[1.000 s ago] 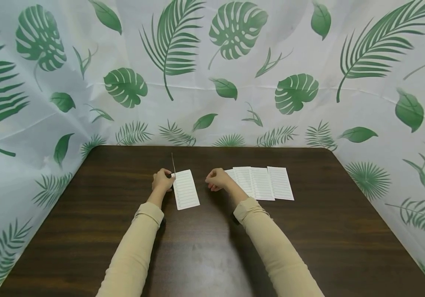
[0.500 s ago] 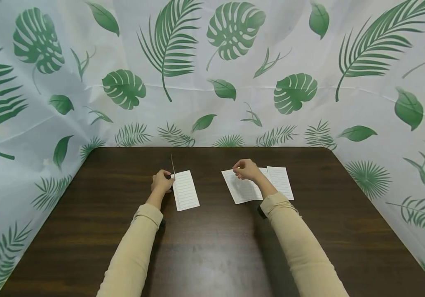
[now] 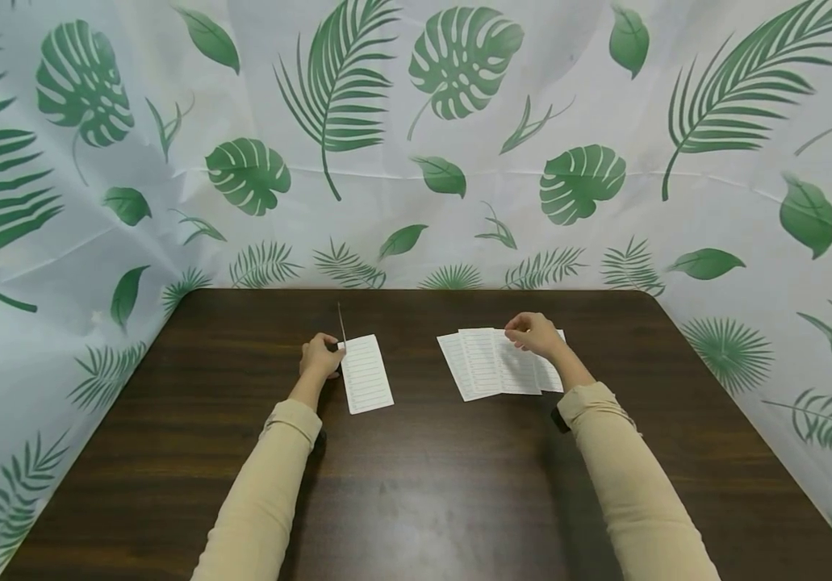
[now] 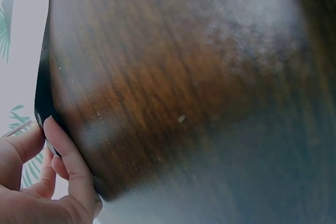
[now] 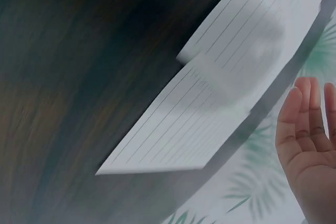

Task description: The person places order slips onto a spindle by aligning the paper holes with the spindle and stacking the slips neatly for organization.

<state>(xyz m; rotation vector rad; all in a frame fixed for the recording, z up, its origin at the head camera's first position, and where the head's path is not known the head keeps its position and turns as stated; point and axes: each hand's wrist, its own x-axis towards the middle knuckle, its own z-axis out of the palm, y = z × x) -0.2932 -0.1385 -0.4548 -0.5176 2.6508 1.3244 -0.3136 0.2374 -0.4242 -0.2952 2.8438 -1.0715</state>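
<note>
My left hand [image 3: 319, 358] pinches the upper left corner of a white lined card [image 3: 366, 375]. Something black shows at that corner beneath the fingers, and a thin upright strip [image 3: 341, 324] rises beside it. In the left wrist view, thumb and fingers [image 4: 64, 145] close on the white and dark edge. My right hand [image 3: 534, 334] hovers over the right part of an overlapping row of several white lined cards [image 3: 479, 363], its fingers loosely bent and holding nothing. The right wrist view has the hand [image 5: 310, 145] beside the overlapping cards [image 5: 157, 129], with palm and fingers visible.
A dark wood table [image 3: 416, 484] lies under everything. Behind and at both sides hangs a white cloth [image 3: 488, 177] printed with green leaves. Bare table surface separates the left card from the row at the right.
My right hand has moved to the right, from left of the card row to over its right part, uncovering the left cards. My left hand keeps its grip and place.
</note>
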